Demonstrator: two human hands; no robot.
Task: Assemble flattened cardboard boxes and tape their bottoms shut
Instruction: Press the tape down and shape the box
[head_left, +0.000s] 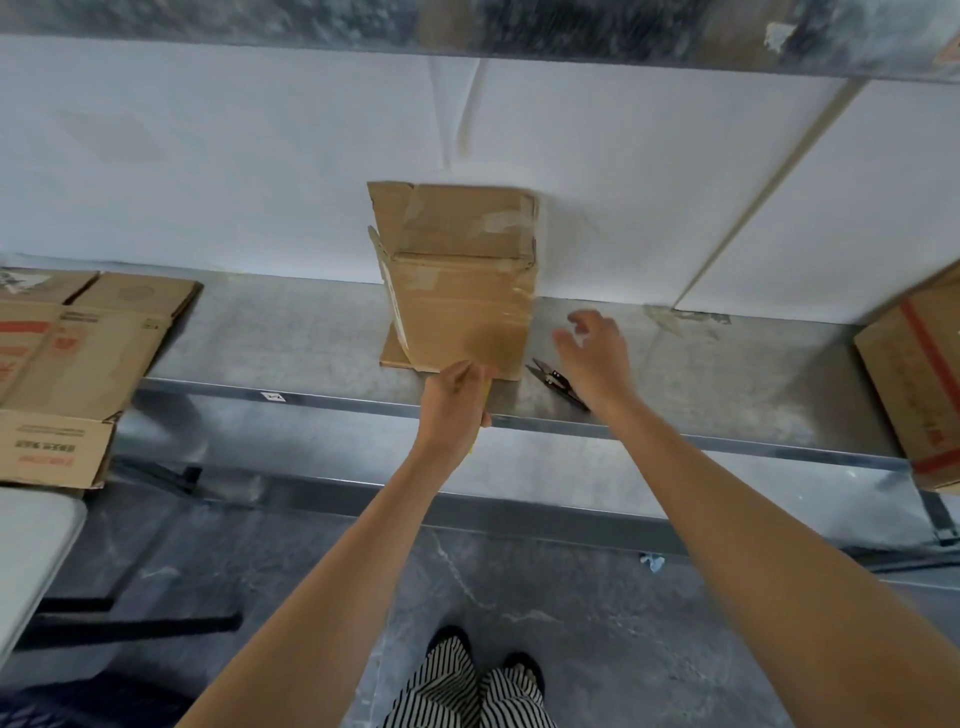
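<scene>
A small brown cardboard box (460, 291) stands on the metal shelf (727, 395) against the white wall, with old tape on its faces and a loose flap at its left side. My left hand (454, 405) is just in front of the box's lower edge, its fingers curled round a thin yellowish thing that I cannot identify. My right hand (597, 353) hovers to the right of the box with its fingers spread and relaxed, holding nothing. Black snips (556, 382) lie on the shelf under that hand.
Flattened printed cartons (78, 353) lie stacked on the shelf at the left. Another carton with red tape (919, 379) leans at the right edge. An upper shelf (467, 26) runs overhead. A grey seat edge (31, 551) shows at lower left.
</scene>
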